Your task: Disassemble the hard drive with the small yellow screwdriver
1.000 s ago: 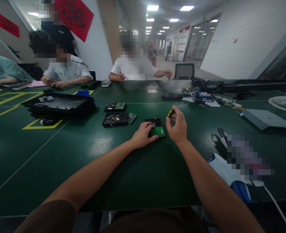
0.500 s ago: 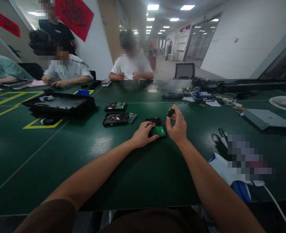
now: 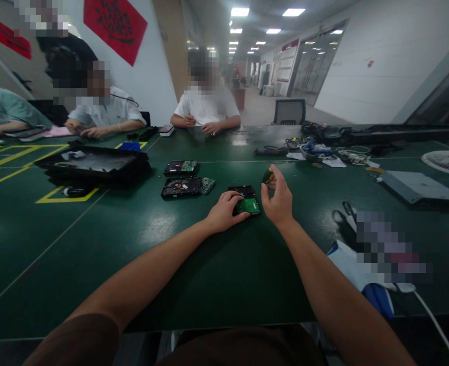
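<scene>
My left hand (image 3: 225,212) is closed on the left edge of a hard drive, its thumb along the near side. The drive's green circuit board (image 3: 249,205) faces up, and its far end is black. Just right of the drive, my right hand (image 3: 278,197) is raised, with thumb and fingers pinching the black and yellow handle of a screwdriver (image 3: 268,176). The shaft and tip cannot be made out. To the left lie a larger black hard drive (image 3: 181,187), a small loose circuit board (image 3: 208,185) beside it, and another drive (image 3: 181,166) behind.
A black tray (image 3: 94,161) stands on the left of the green table. Tangled cables (image 3: 316,151) lie at the back right, near a grey metal box (image 3: 422,185). Scissors (image 3: 349,213) and a white-and-blue cloth-like item (image 3: 356,264) are at my right. Several people sit opposite.
The screwdriver handle has turned slightly in my right fingers. My left hand and the hard drive stay in place. Across the table, a person's hands have come closer together.
</scene>
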The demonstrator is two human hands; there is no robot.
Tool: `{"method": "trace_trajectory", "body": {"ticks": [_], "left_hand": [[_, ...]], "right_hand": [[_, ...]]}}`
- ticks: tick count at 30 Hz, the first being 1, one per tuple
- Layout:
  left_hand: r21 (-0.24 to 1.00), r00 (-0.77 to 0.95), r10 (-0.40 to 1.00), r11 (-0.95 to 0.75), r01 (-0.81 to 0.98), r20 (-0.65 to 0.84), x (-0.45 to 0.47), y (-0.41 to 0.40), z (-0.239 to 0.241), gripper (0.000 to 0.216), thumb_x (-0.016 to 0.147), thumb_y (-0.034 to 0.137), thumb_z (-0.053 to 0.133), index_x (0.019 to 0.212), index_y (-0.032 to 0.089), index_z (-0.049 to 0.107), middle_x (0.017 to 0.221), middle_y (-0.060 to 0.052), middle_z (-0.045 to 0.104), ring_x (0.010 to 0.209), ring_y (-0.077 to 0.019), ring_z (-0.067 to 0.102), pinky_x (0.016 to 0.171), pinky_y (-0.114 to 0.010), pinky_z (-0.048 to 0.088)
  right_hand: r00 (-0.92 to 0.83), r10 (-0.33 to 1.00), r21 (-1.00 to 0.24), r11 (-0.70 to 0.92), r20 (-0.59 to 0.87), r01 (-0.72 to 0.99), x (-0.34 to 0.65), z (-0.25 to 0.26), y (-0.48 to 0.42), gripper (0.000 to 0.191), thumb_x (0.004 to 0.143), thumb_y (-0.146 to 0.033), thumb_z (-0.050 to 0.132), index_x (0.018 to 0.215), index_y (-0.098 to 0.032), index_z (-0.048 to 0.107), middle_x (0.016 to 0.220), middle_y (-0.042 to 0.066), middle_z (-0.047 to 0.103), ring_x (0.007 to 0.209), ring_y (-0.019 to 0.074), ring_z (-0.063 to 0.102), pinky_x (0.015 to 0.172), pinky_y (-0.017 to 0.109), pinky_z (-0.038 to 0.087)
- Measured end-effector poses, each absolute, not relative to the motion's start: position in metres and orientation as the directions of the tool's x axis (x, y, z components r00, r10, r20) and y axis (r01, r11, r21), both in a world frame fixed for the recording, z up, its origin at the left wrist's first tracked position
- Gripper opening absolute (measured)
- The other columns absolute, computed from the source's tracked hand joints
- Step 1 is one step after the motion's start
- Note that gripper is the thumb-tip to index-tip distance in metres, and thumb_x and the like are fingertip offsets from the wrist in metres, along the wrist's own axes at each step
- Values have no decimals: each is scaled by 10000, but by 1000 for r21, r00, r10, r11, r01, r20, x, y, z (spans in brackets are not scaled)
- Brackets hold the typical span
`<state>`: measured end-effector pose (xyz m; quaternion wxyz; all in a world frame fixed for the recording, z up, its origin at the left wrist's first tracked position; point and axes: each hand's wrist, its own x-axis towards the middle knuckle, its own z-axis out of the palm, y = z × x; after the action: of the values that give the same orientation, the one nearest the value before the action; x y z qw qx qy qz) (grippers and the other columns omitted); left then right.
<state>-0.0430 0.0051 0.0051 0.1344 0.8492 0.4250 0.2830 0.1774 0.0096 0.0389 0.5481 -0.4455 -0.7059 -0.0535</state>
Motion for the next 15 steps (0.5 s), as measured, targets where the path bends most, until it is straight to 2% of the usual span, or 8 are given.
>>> {"method": "trace_trajectory", "body": {"ticks": [4, 9, 15], "left_hand": [[469, 476, 799, -601, 647, 366, -43, 5, 6, 590, 901, 566, 723, 1375, 238, 600, 1456, -131, 530, 1426, -333, 455, 1194, -535, 447], [469, 478, 799, -601, 647, 365, -43, 5, 6, 588, 901, 573, 721, 1374, 243, 603, 1454, -129, 529, 1430, -331, 457, 1192, -530, 451], [469, 478, 797, -604, 645, 369, -43, 5, 5, 590, 898, 565, 729, 1375, 240, 603, 1459, -132, 529, 1430, -332, 456, 1201, -529, 441]], "right_hand": [[9, 577, -426, 592, 816, 684, 178, 37, 11, 626, 1013, -294, 526, 1612, -270, 343, 1451, 154, 591, 1063, 278, 708, 919, 517, 652], [4, 569, -417, 599, 823, 683, 178, 36, 13, 635, 1015, -291, 530, 1617, -279, 331, 1458, 153, 580, 1142, 300, 684, 924, 539, 651], [1, 570, -416, 599, 822, 684, 179, 36, 13, 625, 1023, -309, 527, 1617, -284, 335, 1429, 151, 589, 1111, 296, 684, 916, 543, 649]]}}
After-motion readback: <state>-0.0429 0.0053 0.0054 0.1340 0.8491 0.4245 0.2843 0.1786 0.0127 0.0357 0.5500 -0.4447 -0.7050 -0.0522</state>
